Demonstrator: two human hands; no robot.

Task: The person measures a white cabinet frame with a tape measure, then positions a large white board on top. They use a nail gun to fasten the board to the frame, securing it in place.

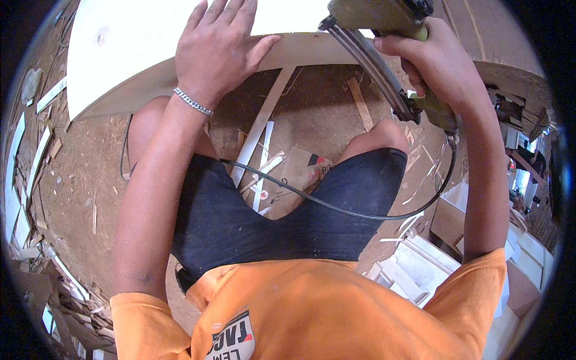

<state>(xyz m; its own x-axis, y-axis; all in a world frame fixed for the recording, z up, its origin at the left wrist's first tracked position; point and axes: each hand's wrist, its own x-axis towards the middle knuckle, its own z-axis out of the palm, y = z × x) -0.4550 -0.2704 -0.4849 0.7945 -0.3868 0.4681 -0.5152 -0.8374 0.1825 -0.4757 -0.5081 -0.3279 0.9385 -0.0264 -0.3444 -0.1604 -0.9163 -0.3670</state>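
Littered floor [84, 180] — nailer [373, 65] in right hand [443, 63]

The left hand [216, 51] lies flat on a white board [129, 39] near its edge, thumb out to the side, while the right hand [444, 66] grips a green nail gun [373, 60] whose dark hose [384, 217] loops across black shorts [288, 240], above a brown floor [84, 180] strewn with wood strips [264, 120].

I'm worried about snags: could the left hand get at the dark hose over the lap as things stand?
Probably yes: the left hand lies flat on the white panel, apparently gripping nothing, and the dark hose crosses the black shorts with nothing visible over its middle stretch.
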